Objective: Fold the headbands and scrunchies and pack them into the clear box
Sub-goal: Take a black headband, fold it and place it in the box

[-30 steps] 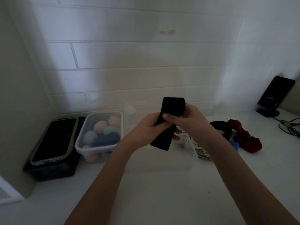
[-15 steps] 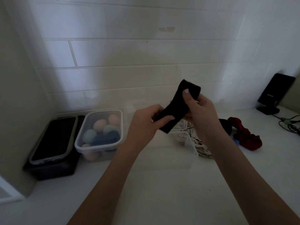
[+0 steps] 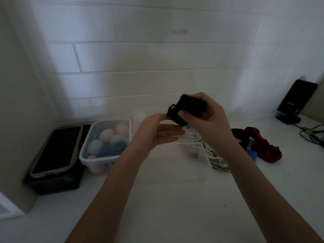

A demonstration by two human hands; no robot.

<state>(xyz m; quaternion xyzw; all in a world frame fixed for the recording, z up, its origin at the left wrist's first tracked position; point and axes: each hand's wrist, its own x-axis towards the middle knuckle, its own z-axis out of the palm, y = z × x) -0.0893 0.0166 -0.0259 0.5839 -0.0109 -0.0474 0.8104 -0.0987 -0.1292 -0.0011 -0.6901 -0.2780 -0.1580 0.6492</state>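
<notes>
Right hand (image 3: 208, 118) pinches folded black headband (image 3: 188, 111) in air above clear box (image 3: 196, 151); left hand (image 3: 157, 132) loosely spread just beside it. Risk: one-handed grip slackens, springy fold opens before packing.

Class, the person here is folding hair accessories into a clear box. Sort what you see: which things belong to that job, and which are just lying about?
Part of the job:
black headband, held in the right hand
left hand
clear box
red scrunchie
black band on the counter

Just lying about:
tub of makeup sponges
phone on a black box
black stand
cables
</notes>
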